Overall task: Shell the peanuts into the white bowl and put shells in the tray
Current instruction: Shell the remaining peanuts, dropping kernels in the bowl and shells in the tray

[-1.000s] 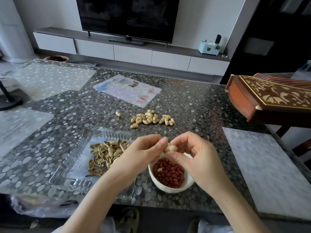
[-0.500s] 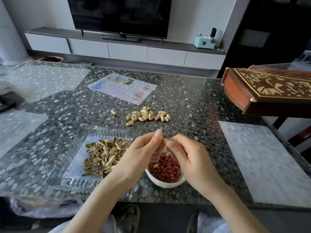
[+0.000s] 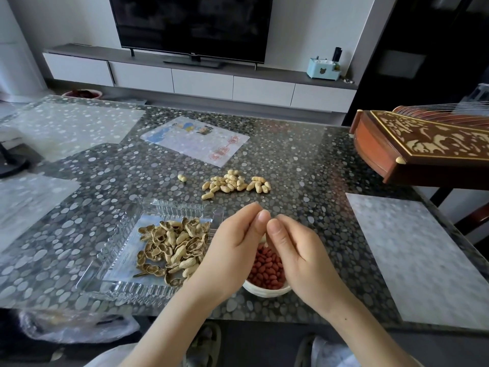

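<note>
Left grip (image 3: pixel 232 250) and right grip (image 3: pixel 296 258) meet over the white bowl (image 3: pixel 264 293), near the front edge of the counter (image 3: pixel 304 168). Fingers of both are curled, tips pressed together. What lies between them is hidden, so cannot tell whether a peanut is held. Bowl contains red kernels (image 3: pixel 267 268). Glass tray (image 3: pixel 116 263) sits just left of the bowl and carries empty shells (image 3: pixel 174 247). Farther back: pile of unshelled peanuts (image 3: pixel 235 184), with one stray peanut (image 3: pixel 181 178) to its left. Beyond: printed sheet (image 3: pixel 195 139). Far right: wooden instrument (image 3: pixel 423 147).
</note>
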